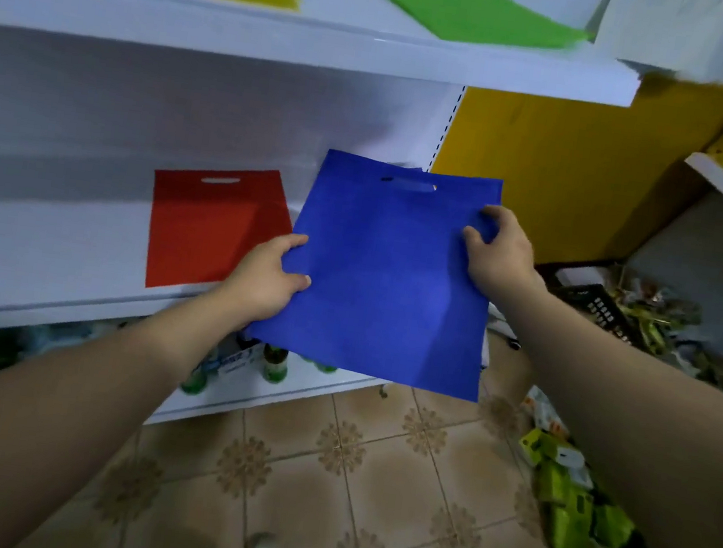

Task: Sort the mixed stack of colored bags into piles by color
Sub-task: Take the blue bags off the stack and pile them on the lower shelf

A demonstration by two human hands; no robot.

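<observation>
Placement step, seemingly: blue bag (389,277) pinched at left edge by left hand (264,281), near top-right corner by right hand (498,250), held over shelf (55,242) front, just right of red bag (214,227). Next, probably: lay flat alongside, starting a blue pile.

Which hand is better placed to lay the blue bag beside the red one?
Likely the left hand: it grips the blue bag next to the red bag; the right hand holds farther away.

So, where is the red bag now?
Head view, left of centre: the red bag lies flat on the white shelf, just left of the blue bag.
</observation>
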